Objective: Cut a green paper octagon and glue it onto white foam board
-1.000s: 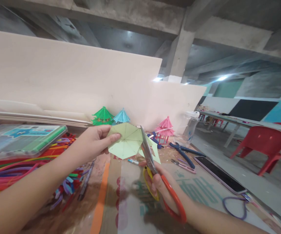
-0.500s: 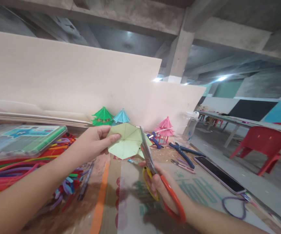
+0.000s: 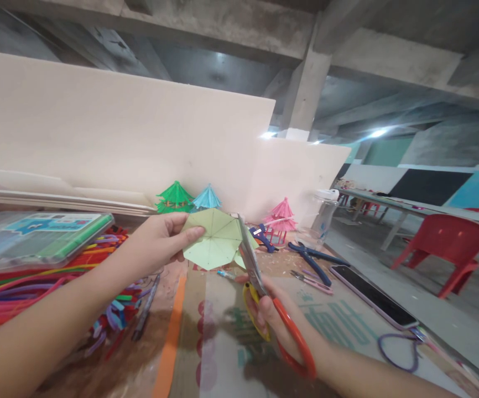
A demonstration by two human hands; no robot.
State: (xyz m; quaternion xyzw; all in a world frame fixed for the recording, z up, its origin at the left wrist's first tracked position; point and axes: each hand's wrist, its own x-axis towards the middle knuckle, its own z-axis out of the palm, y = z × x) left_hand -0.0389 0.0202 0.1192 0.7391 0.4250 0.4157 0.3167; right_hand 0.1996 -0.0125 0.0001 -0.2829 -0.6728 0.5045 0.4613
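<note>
My left hand (image 3: 175,237) pinches the left edge of a pale green paper polygon (image 3: 212,246), thumb on top, holding it up over the table. Fold or pencil lines cross at the paper's centre. In my right hand (image 3: 279,315) is a pair of scissors (image 3: 251,257) with one yellow and one red-orange handle. Its blades point up and lie along the right edge of the paper, looking nearly closed. A piece of the same green paper shows behind and beyond the blades; whether it is still joined is hard to see.
Small green (image 3: 176,198), blue (image 3: 207,198) and pink (image 3: 281,218) pavilion models stand by the white board (image 3: 131,127). Pliers (image 3: 312,262), small snips (image 3: 312,282) and a phone (image 3: 374,296) lie right. Bundled pipe cleaners (image 3: 24,293) and a plastic case (image 3: 44,237) sit left.
Both hands, the paper and the scissors keep almost the same position. The paper has shifted very slightly left.
</note>
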